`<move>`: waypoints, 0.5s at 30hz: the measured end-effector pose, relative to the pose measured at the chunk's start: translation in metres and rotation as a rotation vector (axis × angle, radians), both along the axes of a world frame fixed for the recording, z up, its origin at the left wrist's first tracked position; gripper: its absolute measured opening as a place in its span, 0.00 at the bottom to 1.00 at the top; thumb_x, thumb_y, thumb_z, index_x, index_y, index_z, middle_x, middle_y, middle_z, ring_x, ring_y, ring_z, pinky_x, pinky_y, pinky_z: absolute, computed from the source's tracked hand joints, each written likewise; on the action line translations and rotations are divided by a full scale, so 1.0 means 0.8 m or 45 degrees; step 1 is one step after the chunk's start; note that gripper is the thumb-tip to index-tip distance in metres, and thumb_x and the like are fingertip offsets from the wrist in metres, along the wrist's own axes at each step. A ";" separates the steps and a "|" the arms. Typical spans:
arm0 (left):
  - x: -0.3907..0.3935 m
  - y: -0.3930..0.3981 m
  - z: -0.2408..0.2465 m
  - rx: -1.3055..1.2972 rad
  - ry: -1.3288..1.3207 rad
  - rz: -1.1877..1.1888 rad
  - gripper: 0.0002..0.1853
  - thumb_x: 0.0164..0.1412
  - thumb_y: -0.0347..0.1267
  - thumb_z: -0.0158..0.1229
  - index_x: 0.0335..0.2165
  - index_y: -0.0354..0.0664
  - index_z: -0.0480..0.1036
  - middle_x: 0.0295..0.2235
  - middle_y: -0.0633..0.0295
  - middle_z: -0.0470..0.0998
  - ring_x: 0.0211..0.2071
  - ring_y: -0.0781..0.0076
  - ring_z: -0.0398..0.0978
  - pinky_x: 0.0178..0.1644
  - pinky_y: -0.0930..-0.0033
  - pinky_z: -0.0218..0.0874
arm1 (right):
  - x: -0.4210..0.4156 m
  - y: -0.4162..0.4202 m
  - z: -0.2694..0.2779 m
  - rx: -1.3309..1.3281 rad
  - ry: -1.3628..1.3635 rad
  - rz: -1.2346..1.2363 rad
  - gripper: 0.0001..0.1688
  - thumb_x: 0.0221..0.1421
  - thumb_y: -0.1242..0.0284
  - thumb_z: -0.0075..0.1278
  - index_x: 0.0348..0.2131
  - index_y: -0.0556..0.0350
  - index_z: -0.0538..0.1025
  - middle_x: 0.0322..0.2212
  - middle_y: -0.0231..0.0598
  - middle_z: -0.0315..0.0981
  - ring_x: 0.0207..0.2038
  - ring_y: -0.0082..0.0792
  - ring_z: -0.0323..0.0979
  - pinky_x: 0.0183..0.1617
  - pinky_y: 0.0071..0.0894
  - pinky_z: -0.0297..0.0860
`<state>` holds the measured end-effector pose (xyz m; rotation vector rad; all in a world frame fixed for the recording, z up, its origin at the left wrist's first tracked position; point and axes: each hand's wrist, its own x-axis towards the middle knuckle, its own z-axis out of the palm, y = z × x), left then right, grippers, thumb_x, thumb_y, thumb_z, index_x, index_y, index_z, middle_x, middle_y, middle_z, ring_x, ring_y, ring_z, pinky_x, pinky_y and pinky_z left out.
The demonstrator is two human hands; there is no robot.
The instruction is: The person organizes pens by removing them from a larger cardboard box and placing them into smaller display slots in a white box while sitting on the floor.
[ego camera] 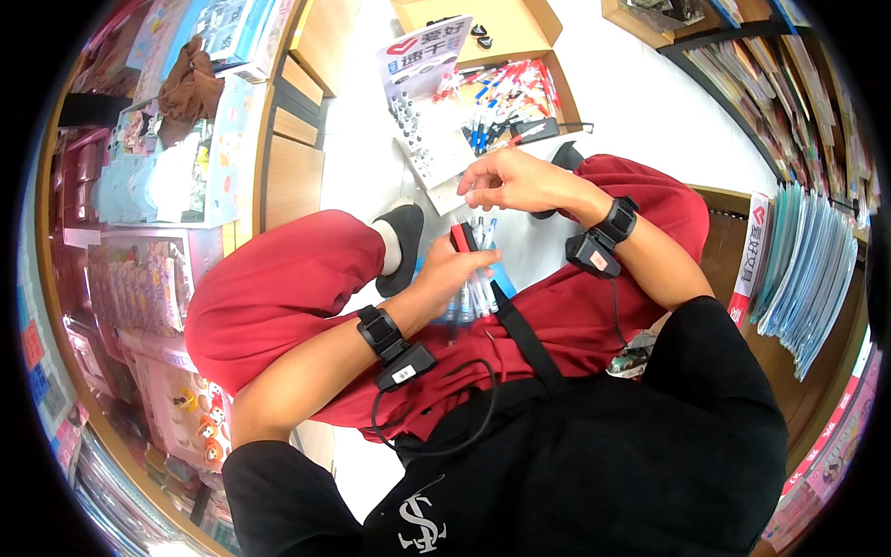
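Observation:
My left hand [449, 275] grips a bundle of clear-barrelled pens [480, 292], upper ends pointing away from me. A red-and-black piece [462, 238] stands among them by my fingers. Just beyond, my right hand [505, 182] hovers with curled fingers and a gap at the thumb; nothing shows in it. It is nearest to the front edge of a white cardboard pen display stand [445, 157]. Several pens [407, 122] stand upright in the stand's left side. Behind it lies an open cardboard box [571, 94] of loose red, blue and black pens [515, 90].
Shelves with boxed goods [209, 160] rise at my left. On the right are racks of booklets [779, 90] and a row of blue plastic folders [807, 271]. My bent knees [278, 278] flank the work. A black object [536, 129] rests at the box's front edge.

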<state>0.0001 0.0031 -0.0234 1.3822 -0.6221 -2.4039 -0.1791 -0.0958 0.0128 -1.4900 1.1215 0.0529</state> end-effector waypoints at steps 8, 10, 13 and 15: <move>-0.003 -0.005 0.005 0.043 -0.005 -0.071 0.16 0.53 0.32 0.66 0.35 0.40 0.67 0.23 0.69 0.68 0.20 0.80 0.66 0.23 0.77 0.61 | 0.000 0.022 0.004 -0.010 -0.158 0.114 0.17 0.52 0.69 0.57 0.42 0.56 0.75 0.25 0.37 0.76 0.29 0.29 0.72 0.36 0.29 0.68; -0.004 -0.006 0.004 0.041 -0.009 -0.117 0.15 0.53 0.31 0.66 0.35 0.40 0.67 0.23 0.68 0.69 0.20 0.80 0.67 0.23 0.77 0.61 | 0.000 0.028 0.000 -0.043 -0.129 0.128 0.16 0.51 0.70 0.58 0.40 0.56 0.76 0.24 0.36 0.75 0.28 0.28 0.72 0.35 0.29 0.68; -0.006 -0.005 0.002 0.010 -0.022 -0.186 0.15 0.53 0.29 0.65 0.35 0.40 0.67 0.24 0.67 0.70 0.20 0.80 0.68 0.23 0.77 0.61 | 0.000 0.031 -0.002 -0.017 -0.111 0.112 0.14 0.48 0.72 0.59 0.36 0.57 0.76 0.23 0.35 0.75 0.27 0.27 0.72 0.35 0.28 0.67; -0.005 -0.003 0.004 0.002 -0.004 -0.191 0.14 0.52 0.28 0.65 0.36 0.39 0.67 0.24 0.66 0.71 0.20 0.79 0.68 0.23 0.77 0.61 | 0.000 0.031 -0.005 0.010 -0.145 0.100 0.12 0.47 0.73 0.60 0.34 0.57 0.77 0.23 0.34 0.75 0.27 0.26 0.72 0.34 0.28 0.67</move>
